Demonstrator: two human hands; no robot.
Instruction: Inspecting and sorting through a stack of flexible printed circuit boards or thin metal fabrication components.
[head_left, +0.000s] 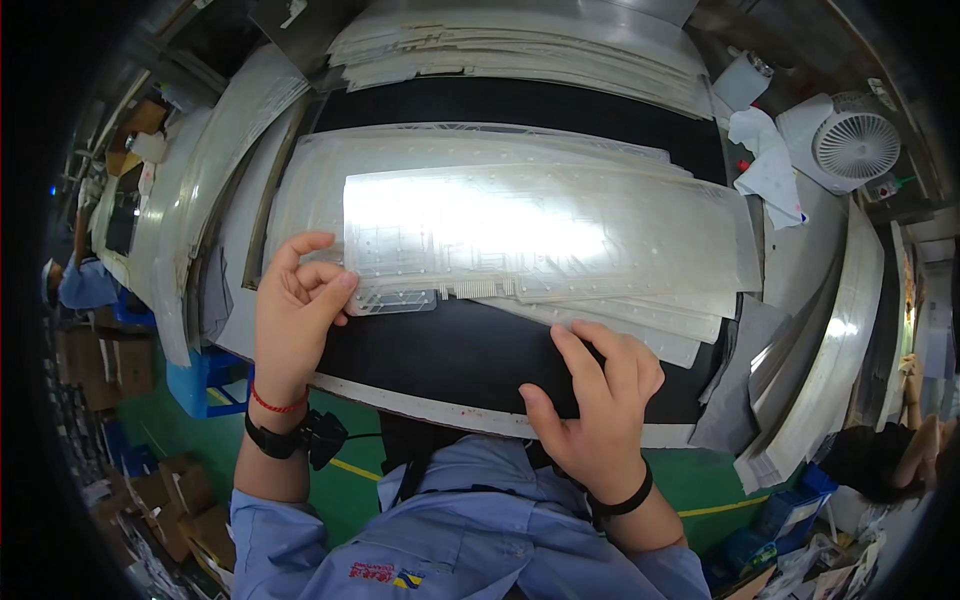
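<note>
A clear plastic circuit sheet (pixel 420 225) with fine printed traces and a comb-like tail on its near edge lies over other sheets. My left hand (pixel 300 315) pinches its near left corner between thumb and fingers. Beneath it a loose pile of similar sheets (pixel 305 195) is fanned out, with corners showing at the near right. My right hand (pixel 600 395) is open, fingers apart, its fingertips by the near edge of the lower sheets; whether they touch is unclear. Glare washes out the middle of the top sheet.
The black table top (pixel 440 350) has a pale front edge. A tall sheet stack (pixel 520 60) stands at the back, more stacks (pixel 190 210) at left and right. A white fan (pixel 855 145), a cloth (pixel 768 165) and a canister (pixel 742 80) sit back right. Another person (pixel 890 455) is far right.
</note>
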